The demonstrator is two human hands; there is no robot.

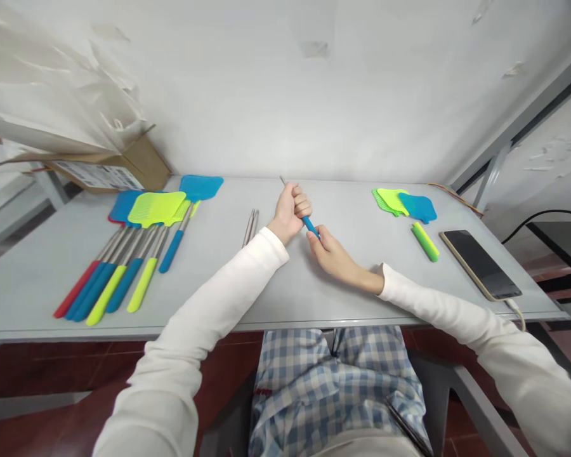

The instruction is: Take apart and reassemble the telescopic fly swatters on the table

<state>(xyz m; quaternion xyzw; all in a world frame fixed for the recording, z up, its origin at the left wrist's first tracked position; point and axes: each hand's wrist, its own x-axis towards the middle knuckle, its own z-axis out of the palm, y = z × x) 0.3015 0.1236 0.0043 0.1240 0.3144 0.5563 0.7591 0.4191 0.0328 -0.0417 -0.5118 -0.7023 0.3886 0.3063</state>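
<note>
My left hand (291, 212) is closed in a fist around a thin metal rod (282, 181), whose tip pokes out above the fingers. Below that fist runs a blue handle grip (310, 226), lined up with the rod. My right hand (335, 257) pinches the grip's lower end between thumb and fingers. Where the rod meets the grip is hidden by my left hand. Loose metal rods (250, 226) lie on the table beside my left forearm. Assembled fly swatters (157, 206) with red, blue and yellow-green handles are piled at the left.
Blue and yellow-green swatter heads (417, 207) lie at the right, above green and yellow handle grips (425, 242). A phone (480, 263) with a cable is near the right edge of the grey table (361, 304). A cardboard box (143, 162) stands at the back left.
</note>
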